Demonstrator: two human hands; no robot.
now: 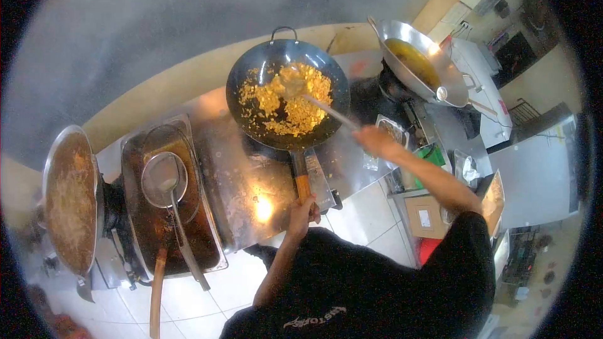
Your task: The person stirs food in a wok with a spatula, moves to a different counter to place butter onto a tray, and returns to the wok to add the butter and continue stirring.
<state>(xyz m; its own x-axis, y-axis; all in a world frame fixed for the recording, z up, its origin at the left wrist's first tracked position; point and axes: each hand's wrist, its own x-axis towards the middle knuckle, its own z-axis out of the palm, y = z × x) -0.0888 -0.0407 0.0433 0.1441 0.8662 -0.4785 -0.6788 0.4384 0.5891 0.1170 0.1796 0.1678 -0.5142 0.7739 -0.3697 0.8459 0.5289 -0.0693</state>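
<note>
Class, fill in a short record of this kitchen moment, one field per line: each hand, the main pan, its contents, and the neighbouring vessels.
Left: left hand grips the handle of the wok
Right: right hand holds the spatula, blade in the food
Main pan: dark wok
Contents: loose yellow food
Right of it: second wok with yellowish liquid
Left of it: tray with a ladle; round pan of brown liquid

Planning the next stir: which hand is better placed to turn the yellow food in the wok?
Right. The right hand grips the spatula, whose blade sits in the yellow food; the left hand is occupied holding the wok handle.
</note>
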